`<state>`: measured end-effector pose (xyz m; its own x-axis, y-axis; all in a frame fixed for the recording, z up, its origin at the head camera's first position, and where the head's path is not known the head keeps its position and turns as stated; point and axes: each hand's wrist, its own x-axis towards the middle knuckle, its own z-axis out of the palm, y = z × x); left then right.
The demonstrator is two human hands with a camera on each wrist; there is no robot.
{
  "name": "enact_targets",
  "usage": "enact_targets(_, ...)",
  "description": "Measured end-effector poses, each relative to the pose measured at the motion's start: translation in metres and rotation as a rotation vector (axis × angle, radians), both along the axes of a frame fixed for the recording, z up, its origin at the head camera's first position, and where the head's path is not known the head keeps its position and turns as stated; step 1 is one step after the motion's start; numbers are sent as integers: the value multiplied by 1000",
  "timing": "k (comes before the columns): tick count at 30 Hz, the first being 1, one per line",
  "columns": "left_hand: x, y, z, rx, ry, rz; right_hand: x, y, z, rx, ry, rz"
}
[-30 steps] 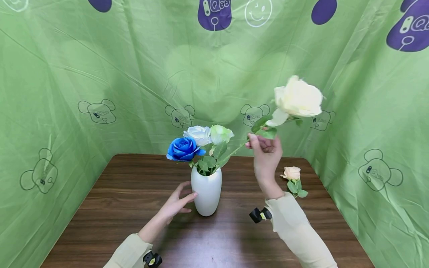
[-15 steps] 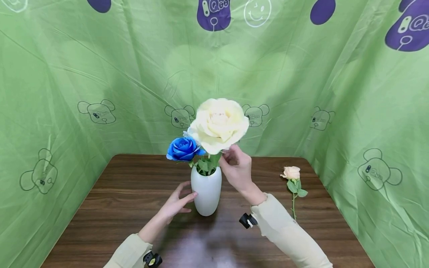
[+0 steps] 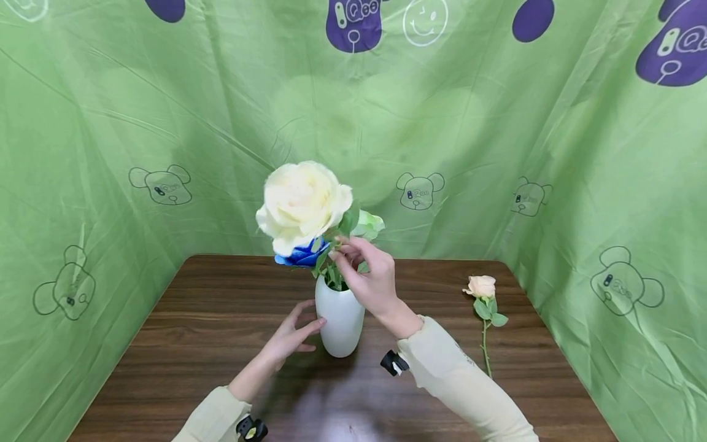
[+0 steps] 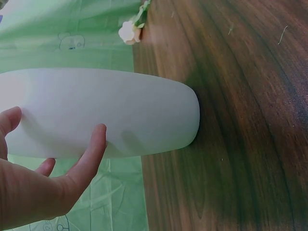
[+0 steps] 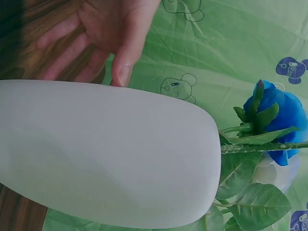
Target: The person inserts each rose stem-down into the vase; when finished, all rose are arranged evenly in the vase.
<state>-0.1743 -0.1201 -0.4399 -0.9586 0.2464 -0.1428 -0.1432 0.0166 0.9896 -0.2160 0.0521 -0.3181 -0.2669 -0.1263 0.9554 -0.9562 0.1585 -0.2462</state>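
A white vase (image 3: 339,322) stands upright on the table, its mouth holding a blue rose (image 3: 301,253) and a pale green rose (image 3: 369,224). My left hand (image 3: 289,334) rests against the vase's left side, fingers spread; the left wrist view shows fingertips (image 4: 100,130) on its wall. Above the vase, my right hand (image 3: 367,273) pinches the stem of a large cream rose (image 3: 304,205), whose head covers part of the blue one. In the right wrist view, a thick green stem (image 5: 269,147) runs out of the vase mouth beside the blue rose, with a pale bluish-white rose (image 5: 276,172) partly hidden behind.
A peach rose (image 3: 480,286) with a leafy stem lies on the right of the brown wooden table (image 3: 210,319). Green printed cloth (image 3: 232,123) hangs behind the table and along both its sides.
My right hand has carried the cream rose from the upper right leftward and down over the vase, its head now left of the mouth. The left hand and vase have stayed put.
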Motion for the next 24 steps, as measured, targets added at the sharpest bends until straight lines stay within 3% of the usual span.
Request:
enact_targets(2,-1,0,-2,4,-4,3,0,0,0,-23,-18,2)
enact_targets(8,4,1,8,-1,-7,8,-3,1,-4,-42,-80,0)
enact_targets(14,-1,0,-6,-5,-3,13,-8,3,-22,74,-124,-30)
enact_targets(18,-4,-1,-13,-26,5,14,-5,6,-37,169,-82,-90)
enact_targets(24,-7,1,-15,-34,-4,37,-2,11,-59,289,-13,-176)
